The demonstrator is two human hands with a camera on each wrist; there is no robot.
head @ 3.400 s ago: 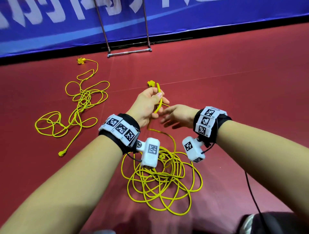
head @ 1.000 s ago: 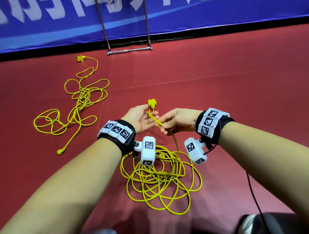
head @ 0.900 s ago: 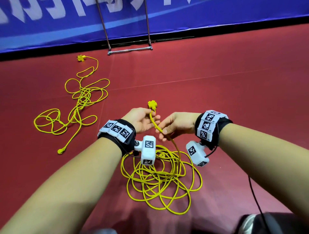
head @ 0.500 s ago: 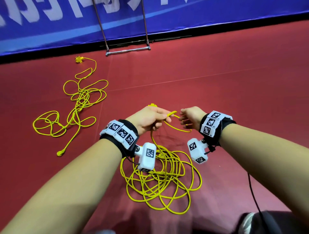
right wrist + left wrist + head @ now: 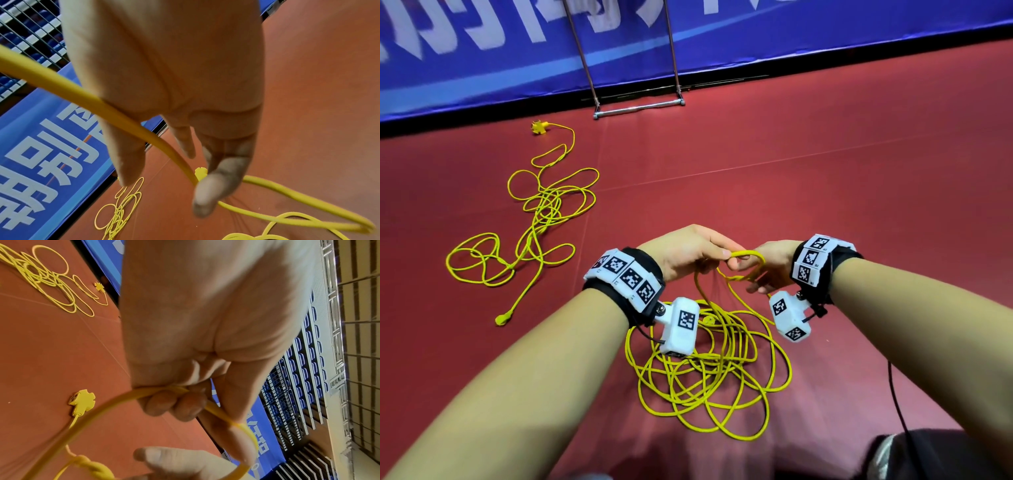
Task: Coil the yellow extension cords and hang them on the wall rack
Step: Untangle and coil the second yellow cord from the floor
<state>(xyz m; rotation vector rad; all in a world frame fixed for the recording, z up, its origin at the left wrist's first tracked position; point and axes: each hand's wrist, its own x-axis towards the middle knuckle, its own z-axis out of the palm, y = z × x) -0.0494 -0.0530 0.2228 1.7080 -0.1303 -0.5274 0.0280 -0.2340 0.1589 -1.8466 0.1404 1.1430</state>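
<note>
A yellow extension cord (image 5: 709, 370) lies in a loose pile on the red floor below my wrists. Its upper end rises into a small loop (image 5: 748, 255) between my hands. My left hand (image 5: 685, 253) grips this cord in a fist, fingers (image 5: 164, 402) curled round it. The cord's plug (image 5: 82, 400) hangs just beyond the fist and is hidden in the head view. My right hand (image 5: 767, 269) is at the loop's other side. In the right wrist view its fingers (image 5: 216, 186) are fairly straight, and the cord (image 5: 144, 128) runs between thumb and fingers, touching a fingertip.
A second yellow cord (image 5: 534, 233) sprawls tangled on the floor to the left, its plug (image 5: 539, 127) near the wall. A metal rack's frame (image 5: 637, 109) stands against the blue banner (image 5: 825, 34). A black cable (image 5: 897, 404) trails at the lower right.
My left hand has closed round the cord and the plug has dropped behind it. My right hand has let go its pinch and brought a small loop of cord over to the left hand.
</note>
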